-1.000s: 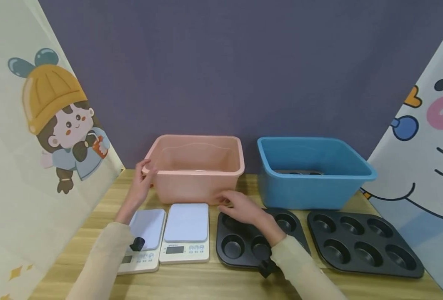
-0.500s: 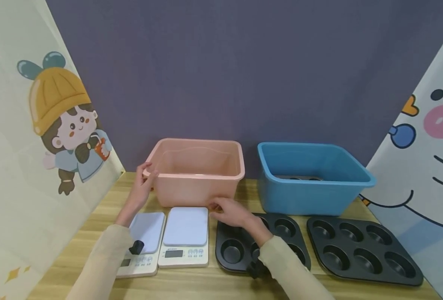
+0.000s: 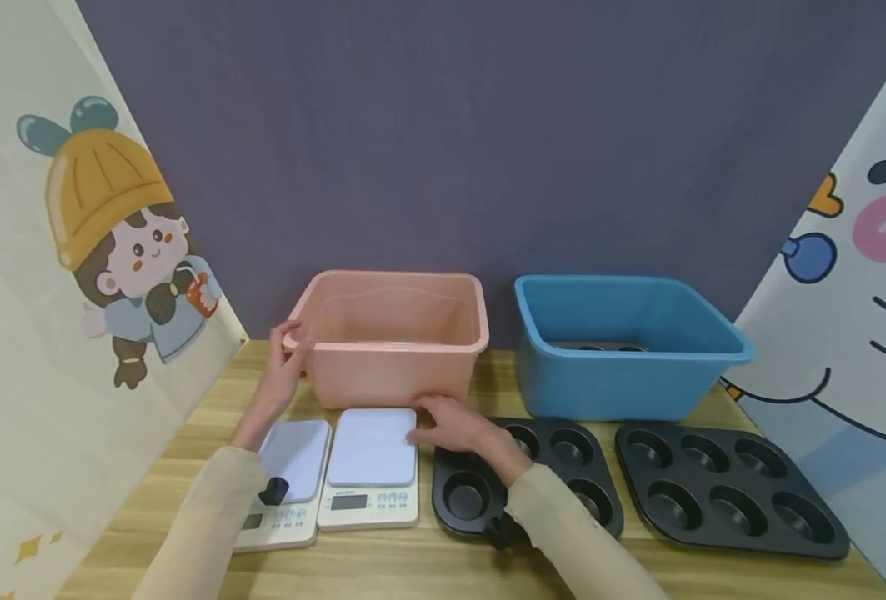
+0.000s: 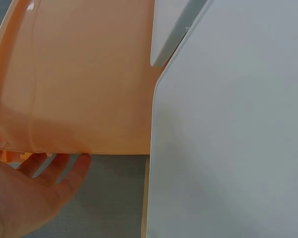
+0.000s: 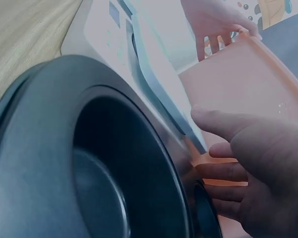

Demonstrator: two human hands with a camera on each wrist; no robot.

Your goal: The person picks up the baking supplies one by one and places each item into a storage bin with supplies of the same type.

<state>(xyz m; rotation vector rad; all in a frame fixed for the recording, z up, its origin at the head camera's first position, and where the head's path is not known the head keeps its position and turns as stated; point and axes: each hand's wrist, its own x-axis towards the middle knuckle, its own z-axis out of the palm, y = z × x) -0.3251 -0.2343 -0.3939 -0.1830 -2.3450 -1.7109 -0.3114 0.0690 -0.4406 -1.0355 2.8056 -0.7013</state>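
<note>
A pink plastic bin (image 3: 390, 379) stands at the back of the table. My left hand (image 3: 279, 379) grips its front left corner, thumb at the rim and fingers against the side (image 4: 49, 168). In front of the bin lie two white kitchen scales, the left scale (image 3: 296, 458) partly hidden behind my left forearm and the right scale (image 3: 371, 450) beside it. My right hand (image 3: 453, 423) reaches to the far right corner of the right scale. Its thumb overlaps the weighing plate (image 5: 164, 94), and its loosely bent fingers lie past the edge, near the bin's base.
Under my right forearm lies a black muffin pan (image 3: 461, 497). A second muffin pan (image 3: 728, 500) sits to its right. Behind them stands a blue bin (image 3: 600, 387) with dark cupped bakeware (image 3: 600, 346) inside. A dark curtain (image 3: 503, 150) hangs behind the bins.
My right hand has moved left, from above the near muffin pan to the edge of the right scale. The left hand stays at the pink bin's corner.
</note>
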